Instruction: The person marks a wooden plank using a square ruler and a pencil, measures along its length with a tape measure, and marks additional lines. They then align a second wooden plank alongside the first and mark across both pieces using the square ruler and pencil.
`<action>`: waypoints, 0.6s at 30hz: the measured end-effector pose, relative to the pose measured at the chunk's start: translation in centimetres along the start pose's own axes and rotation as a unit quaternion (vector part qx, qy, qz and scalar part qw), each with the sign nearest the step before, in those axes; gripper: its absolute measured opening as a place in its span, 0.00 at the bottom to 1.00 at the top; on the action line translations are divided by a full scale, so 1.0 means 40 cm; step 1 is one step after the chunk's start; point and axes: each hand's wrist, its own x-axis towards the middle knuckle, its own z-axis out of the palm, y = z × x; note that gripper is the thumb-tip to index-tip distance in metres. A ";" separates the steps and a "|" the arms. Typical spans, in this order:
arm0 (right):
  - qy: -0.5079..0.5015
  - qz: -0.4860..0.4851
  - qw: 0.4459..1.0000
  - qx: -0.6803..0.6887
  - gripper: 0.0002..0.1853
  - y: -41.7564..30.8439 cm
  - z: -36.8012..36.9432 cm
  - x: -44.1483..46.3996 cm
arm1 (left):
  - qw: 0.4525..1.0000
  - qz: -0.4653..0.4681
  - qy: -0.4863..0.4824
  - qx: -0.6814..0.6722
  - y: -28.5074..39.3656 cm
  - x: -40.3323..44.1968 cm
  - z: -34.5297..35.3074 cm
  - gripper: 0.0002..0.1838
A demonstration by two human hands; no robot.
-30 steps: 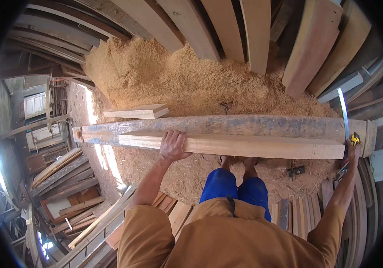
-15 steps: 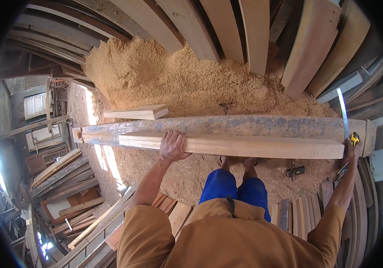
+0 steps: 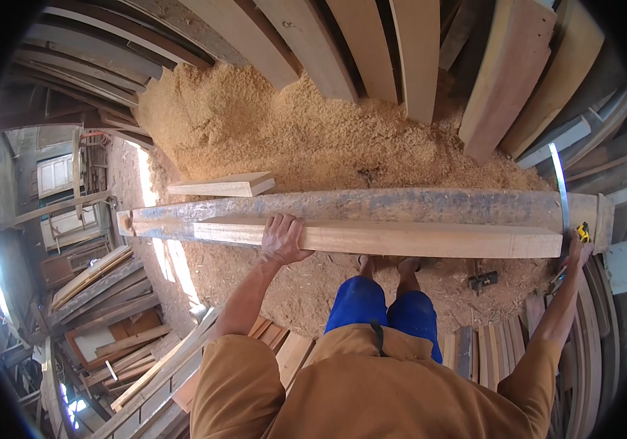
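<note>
My left hand [image 3: 282, 238] is wrapped over the top of a squared light-wood beam [image 3: 416, 238], left of its middle. The beam lies along a long weathered plank [image 3: 372, 201]. Past the beam's right end, my right hand [image 3: 578, 253] is closed around a yellow and black tape measure [image 3: 583, 232]. A flat, straight metal strip [image 3: 560, 186] runs up from the same hand across the plank's right end. Whether the strip belongs to the tape measure or is a separate tool, I cannot tell. My fingers partly hide both.
A short wood offcut [image 3: 226, 184] lies beyond the plank's left half. Behind it rises a sawdust heap [image 3: 255, 117], with several thick boards [image 3: 372, 51] above. A small dark object [image 3: 482, 282] is on the ground near my feet. Stacked lumber [image 3: 109, 293] fills the left side.
My right hand and the tape measure have shifted very slightly to the right and down, and the tape measure has turned a little. My left hand keeps its place on the beam.
</note>
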 end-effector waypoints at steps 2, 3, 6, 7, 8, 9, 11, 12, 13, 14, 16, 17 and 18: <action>0.012 0.013 1.000 -0.006 0.51 -0.007 -0.016 -0.012 | 1.000 0.000 -0.001 -0.001 0.000 -0.001 0.001 0.40; -0.003 0.012 1.000 0.005 0.52 -0.014 -0.029 -0.021 | 1.000 0.000 -0.002 0.000 -0.001 -0.002 0.002 0.40; -0.042 0.003 0.998 0.040 0.53 -0.031 -0.056 -0.036 | 1.000 0.003 0.001 0.000 -0.003 -0.002 0.004 0.41; -0.050 -0.004 0.998 0.050 0.53 -0.033 -0.057 -0.038 | 1.000 0.003 0.003 -0.002 -0.005 -0.002 0.005 0.41; -0.057 -0.011 0.997 0.059 0.53 -0.031 -0.060 -0.041 | 1.000 0.005 0.004 -0.002 -0.005 -0.004 0.005 0.41; -0.022 -0.019 0.996 0.080 0.50 -0.021 -0.052 -0.046 | 1.000 0.006 0.005 -0.004 -0.003 -0.004 0.004 0.41; 0.050 -0.036 0.991 0.123 0.45 -0.005 -0.042 -0.057 | 1.000 0.009 0.006 -0.003 -0.001 -0.002 0.001 0.41; -0.013 0.013 0.985 0.174 0.40 -0.013 -0.073 -0.068 | 1.000 0.009 0.006 -0.001 -0.001 -0.002 0.000 0.41; -0.076 0.060 0.970 0.224 0.35 -0.034 -0.125 -0.094 | 1.000 0.009 0.006 0.001 -0.001 -0.001 -0.002 0.41; -0.111 0.071 0.953 0.272 0.30 -0.040 -0.158 -0.124 | 1.000 0.013 0.014 0.002 0.000 0.000 -0.003 0.40; -0.151 0.065 0.918 0.360 0.22 -0.035 -0.212 -0.190 | 0.999 0.019 0.030 0.003 -0.002 0.001 -0.004 0.39; -0.157 0.043 0.901 0.403 0.18 -0.022 -0.228 -0.226 | 1.000 0.016 0.023 -0.002 -0.003 -0.001 -0.002 0.41; -0.162 0.066 0.871 0.459 0.16 -0.016 -0.240 -0.282 | 1.000 0.013 0.015 -0.008 -0.005 -0.006 -0.002 0.43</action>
